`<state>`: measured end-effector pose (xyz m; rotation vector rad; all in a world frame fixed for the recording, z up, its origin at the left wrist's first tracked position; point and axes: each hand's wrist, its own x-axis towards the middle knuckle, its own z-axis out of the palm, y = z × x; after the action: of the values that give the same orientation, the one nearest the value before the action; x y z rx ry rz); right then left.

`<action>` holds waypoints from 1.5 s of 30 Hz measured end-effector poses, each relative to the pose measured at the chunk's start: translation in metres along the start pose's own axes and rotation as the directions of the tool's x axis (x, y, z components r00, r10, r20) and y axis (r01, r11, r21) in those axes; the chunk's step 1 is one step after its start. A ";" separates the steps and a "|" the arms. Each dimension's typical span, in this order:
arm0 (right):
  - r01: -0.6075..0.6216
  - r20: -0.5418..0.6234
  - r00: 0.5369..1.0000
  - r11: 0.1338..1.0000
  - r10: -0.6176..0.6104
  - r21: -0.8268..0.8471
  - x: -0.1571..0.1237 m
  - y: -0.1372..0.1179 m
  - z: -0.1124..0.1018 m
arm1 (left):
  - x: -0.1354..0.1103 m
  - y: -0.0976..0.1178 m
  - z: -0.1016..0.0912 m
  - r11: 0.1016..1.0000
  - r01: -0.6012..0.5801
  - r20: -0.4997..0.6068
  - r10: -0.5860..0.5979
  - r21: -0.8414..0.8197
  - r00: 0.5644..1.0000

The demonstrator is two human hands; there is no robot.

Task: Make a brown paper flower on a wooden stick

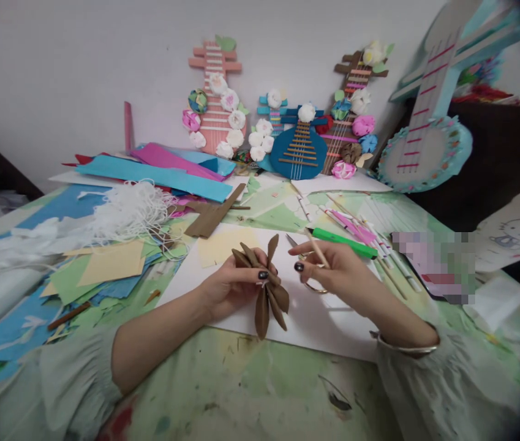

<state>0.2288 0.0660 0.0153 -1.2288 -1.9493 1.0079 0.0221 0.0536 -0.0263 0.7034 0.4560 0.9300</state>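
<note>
Pinched at its middle, a brown paper flower [278, 298] with folded petals fanning up and down is in my left hand [229, 283]. A bit of white shows at the pinch, perhaps string. To its right, my right hand [340, 269] has a thin light wooden stick [317, 248] with a dark tip between its bent fingers. Scissors with gold-coloured loops [317, 289] lie behind and under that hand, partly hidden; I cannot tell whether the fingers touch them. Beneath both hands is a white sheet [333, 331], with a pale yellow paper piece [216, 248] at its back.
Left are a tangle of white string [133, 211], green and yellow paper scraps [113, 263] and a blue strip [163, 177]. Brown strips [216, 214] lie behind. Right are a green box cutter [345, 242], pens [392, 257] and a phone [429, 266]. Flower-decorated paper instruments [299, 152] line the wall.
</note>
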 end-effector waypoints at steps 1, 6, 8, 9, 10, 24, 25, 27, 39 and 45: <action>0.000 0.050 0.999 0.997 -0.004 0.079 -0.002 -0.004 0.005 | -0.001 -0.001 0.001 0.999 0.032 0.037 -0.032 0.003 0.999; 0.074 0.129 0.986 0.968 -0.107 0.238 -0.005 -0.012 0.020 | -0.003 -0.002 0.003 0.991 0.130 0.113 -0.132 0.026 0.985; 0.076 0.114 0.987 0.956 -0.112 0.282 -0.005 -0.011 0.020 | -0.003 -0.001 0.002 0.989 0.140 0.121 -0.144 0.040 0.982; 0.065 0.097 0.990 0.953 -0.097 0.295 -0.004 -0.010 0.019 | -0.003 0.000 0.002 0.989 0.140 0.120 -0.144 0.042 0.982; 0.048 0.079 0.994 0.952 -0.075 0.301 -0.004 -0.009 0.019 | -0.002 0.001 0.002 0.990 0.135 0.114 -0.138 0.039 0.984; -0.115 0.130 0.989 0.935 0.076 0.335 -0.004 -0.005 0.029 | 0.002 0.019 -0.010 0.948 0.213 -0.015 -0.215 0.236 0.976; -0.111 0.138 0.988 0.935 0.068 0.337 -0.004 -0.004 0.030 | 0.002 0.018 -0.010 0.939 0.210 -0.024 -0.212 0.271 0.977; -0.096 0.142 0.989 0.937 0.050 0.336 -0.003 -0.002 0.033 | 0.003 0.015 -0.010 0.925 0.166 -0.028 -0.167 0.342 0.986; 0.229 0.031 0.971 0.878 -0.239 -0.421 -0.009 -0.002 0.026 | 0.005 0.012 -0.005 0.820 0.110 -0.103 -0.063 0.561 0.993; 0.251 0.097 0.967 0.807 -0.237 -0.534 -0.009 0.000 0.019 | 0.003 0.010 -0.005 0.789 0.101 -0.165 -0.001 0.606 0.986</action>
<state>0.2167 0.0528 0.0044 -1.1997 -2.4370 0.3366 0.0153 0.0617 -0.0227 1.2092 0.9398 0.7828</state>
